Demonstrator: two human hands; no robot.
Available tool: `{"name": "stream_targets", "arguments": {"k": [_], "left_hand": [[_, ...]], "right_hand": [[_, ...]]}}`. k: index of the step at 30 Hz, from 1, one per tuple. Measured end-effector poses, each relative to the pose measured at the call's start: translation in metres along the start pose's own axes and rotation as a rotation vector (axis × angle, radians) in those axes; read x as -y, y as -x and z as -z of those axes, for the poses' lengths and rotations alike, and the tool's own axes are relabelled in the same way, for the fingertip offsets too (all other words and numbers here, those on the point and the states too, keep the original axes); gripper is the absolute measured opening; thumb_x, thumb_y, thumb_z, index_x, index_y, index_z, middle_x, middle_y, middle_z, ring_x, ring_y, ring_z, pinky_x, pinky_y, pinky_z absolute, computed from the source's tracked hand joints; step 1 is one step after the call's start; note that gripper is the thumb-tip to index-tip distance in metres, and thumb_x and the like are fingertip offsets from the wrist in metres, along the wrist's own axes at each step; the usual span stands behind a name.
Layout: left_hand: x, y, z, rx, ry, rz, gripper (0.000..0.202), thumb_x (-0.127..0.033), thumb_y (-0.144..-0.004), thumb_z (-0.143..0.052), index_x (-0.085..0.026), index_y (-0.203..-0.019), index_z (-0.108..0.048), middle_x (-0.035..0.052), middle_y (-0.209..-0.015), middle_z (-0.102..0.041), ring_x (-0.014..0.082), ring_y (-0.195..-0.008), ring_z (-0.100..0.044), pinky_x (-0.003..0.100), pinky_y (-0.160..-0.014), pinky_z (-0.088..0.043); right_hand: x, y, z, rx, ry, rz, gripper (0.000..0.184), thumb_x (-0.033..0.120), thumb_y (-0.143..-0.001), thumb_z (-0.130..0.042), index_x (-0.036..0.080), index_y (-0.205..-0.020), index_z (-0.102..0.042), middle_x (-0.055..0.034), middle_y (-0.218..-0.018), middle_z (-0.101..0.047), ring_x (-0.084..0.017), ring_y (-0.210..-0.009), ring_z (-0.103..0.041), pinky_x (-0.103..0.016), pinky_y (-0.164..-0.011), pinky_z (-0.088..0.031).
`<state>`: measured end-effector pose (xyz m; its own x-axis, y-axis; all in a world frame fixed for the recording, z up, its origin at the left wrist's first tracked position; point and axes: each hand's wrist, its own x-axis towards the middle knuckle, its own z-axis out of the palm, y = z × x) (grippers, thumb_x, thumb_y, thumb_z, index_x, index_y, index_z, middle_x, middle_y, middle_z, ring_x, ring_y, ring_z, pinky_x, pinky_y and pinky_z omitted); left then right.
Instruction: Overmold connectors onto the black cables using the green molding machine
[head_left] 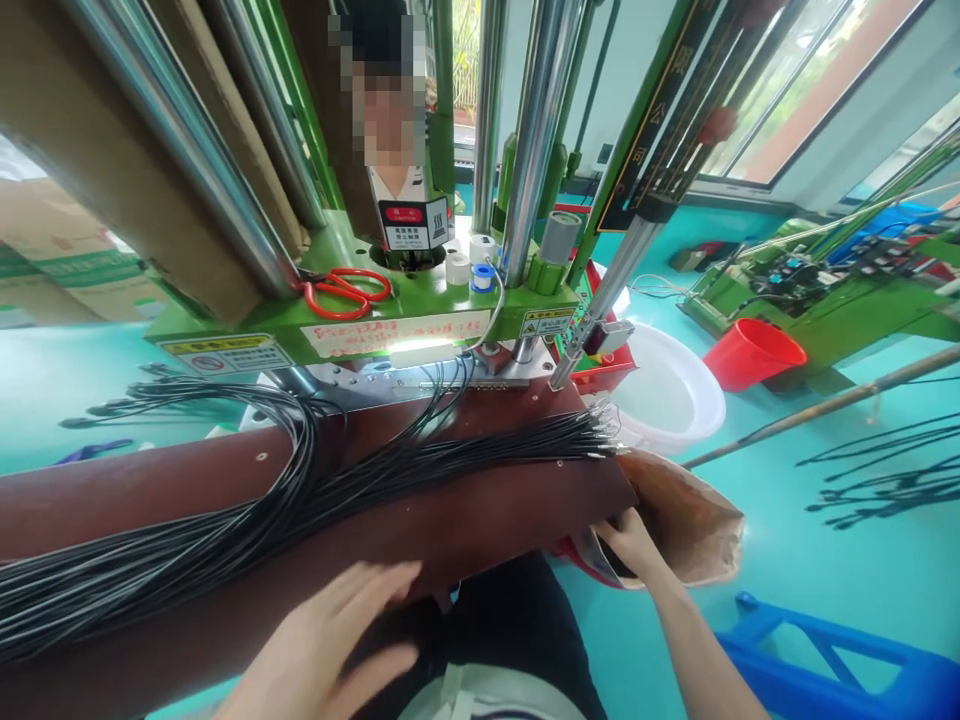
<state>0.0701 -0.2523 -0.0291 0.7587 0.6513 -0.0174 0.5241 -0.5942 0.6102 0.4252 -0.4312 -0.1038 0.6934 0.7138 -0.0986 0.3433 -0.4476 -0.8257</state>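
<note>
My left hand (337,635) hovers over the front edge of the dark brown work board (465,510), slightly blurred, fingers stretched out and holding nothing. My right hand (631,540) reaches into the mouth of a brown paper-lined bag (705,530) at the board's right end. Its fingertips are hidden, so what they touch does not show. Across the board lies a long bundle of black cables (450,462), with thin pale ends at the right. A few cables run from the bundle into the green press (420,330).
Red-handled scissors (349,292) and small spools (482,277) lie on the press. A white tub (667,390), a red bucket (754,355) and a blue stool (847,650) stand to the right. More black cables (892,475) hang at far right. A person (390,110) is behind the press.
</note>
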Motion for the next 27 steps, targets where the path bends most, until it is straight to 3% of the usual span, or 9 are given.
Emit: {"name": "stream_targets", "arguments": {"k": [2, 5, 9, 11, 14, 20, 24, 27], "left_hand": [[-0.029, -0.05, 0.002, -0.034, -0.195, -0.226, 0.045, -0.045, -0.077, -0.053, -0.025, -0.117, -0.057, 0.006, -0.114, -0.061, 0.0249, -0.103, -0.054, 0.039, -0.094, -0.039], [-0.056, -0.116, -0.005, -0.113, -0.487, -0.293, 0.05, -0.037, -0.079, -0.055, -0.013, -0.123, -0.05, 0.0142, -0.124, -0.052, 0.0306, -0.108, -0.048, 0.045, -0.089, -0.04], [-0.064, -0.156, -0.014, 0.007, -0.637, -0.378, 0.029, -0.032, -0.082, -0.051, -0.012, -0.101, -0.059, 0.0125, -0.103, -0.059, 0.0255, -0.094, -0.053, 0.037, -0.078, -0.043], [-0.061, -0.161, -0.012, 0.054, -0.606, -0.386, 0.022, -0.03, -0.085, -0.046, -0.014, -0.09, -0.06, 0.0088, -0.092, -0.06, 0.0224, -0.088, -0.055, 0.031, -0.072, -0.044], [-0.056, -0.159, -0.005, 0.006, -0.473, -0.379, 0.024, -0.031, -0.088, -0.04, -0.017, -0.097, -0.058, 0.0055, -0.091, -0.063, 0.0185, -0.085, -0.058, 0.028, -0.071, -0.045], [-0.063, -0.143, 0.017, -0.351, -0.325, -0.416, 0.023, -0.032, -0.087, -0.04, -0.016, -0.091, -0.057, 0.0076, -0.092, -0.064, 0.0193, -0.089, -0.058, 0.031, -0.079, -0.044], [-0.071, -0.128, 0.03, -0.255, -0.056, -0.237, 0.026, -0.041, -0.081, -0.047, -0.017, -0.086, -0.055, 0.0026, -0.083, -0.062, 0.0153, -0.075, -0.057, 0.025, -0.069, -0.045], [-0.075, -0.123, 0.035, -0.123, 0.083, -0.118, 0.029, -0.045, -0.077, -0.049, -0.018, -0.083, -0.055, -0.0008, -0.075, -0.059, 0.0137, -0.068, -0.054, 0.023, -0.063, -0.042]], "right_hand": [[0.002, -0.002, 0.002, 0.006, 0.051, 0.036, 0.041, 0.04, -0.068, -0.06, 0.011, -0.097, -0.063, -0.0152, -0.103, -0.065, -0.032, -0.097, -0.058, -0.045, -0.085, -0.045], [0.007, -0.001, 0.007, 0.037, 0.113, 0.098, 0.037, 0.036, -0.072, -0.056, 0.01, -0.098, -0.063, -0.0144, -0.099, -0.066, -0.03, -0.094, -0.06, -0.042, -0.084, -0.045], [0.009, 0.009, 0.014, 0.08, 0.149, 0.139, 0.039, 0.027, -0.074, -0.053, 0.013, -0.11, -0.056, -0.0127, -0.109, -0.062, -0.026, -0.101, -0.057, -0.04, -0.09, -0.043], [0.01, 0.017, 0.019, 0.138, 0.144, 0.138, 0.043, 0.023, -0.074, -0.051, 0.014, -0.116, -0.052, -0.0112, -0.113, -0.06, -0.024, -0.103, -0.057, -0.039, -0.09, -0.043], [0.022, 0.029, 0.031, 0.252, 0.186, 0.122, 0.047, 0.02, -0.076, -0.049, 0.017, -0.122, -0.048, -0.0097, -0.116, -0.059, -0.023, -0.103, -0.056, -0.038, -0.088, -0.044], [0.08, 0.046, 0.051, 0.414, 0.241, 0.214, 0.038, 0.024, -0.078, -0.053, 0.022, -0.116, -0.058, -0.007, -0.104, -0.065, -0.022, -0.094, -0.06, -0.034, -0.084, -0.045], [0.113, 0.045, 0.035, 0.683, -0.081, 0.333, 0.032, 0.027, -0.084, -0.049, 0.02, -0.115, -0.058, -0.005, -0.088, -0.069, -0.016, -0.08, -0.062, -0.03, -0.077, -0.047], [0.132, 0.034, 0.005, 0.756, -0.558, 0.317, 0.043, 0.029, -0.081, -0.057, 0.021, -0.123, -0.05, -0.0071, -0.103, -0.066, -0.017, -0.095, -0.06, -0.035, -0.086, -0.044]]}}
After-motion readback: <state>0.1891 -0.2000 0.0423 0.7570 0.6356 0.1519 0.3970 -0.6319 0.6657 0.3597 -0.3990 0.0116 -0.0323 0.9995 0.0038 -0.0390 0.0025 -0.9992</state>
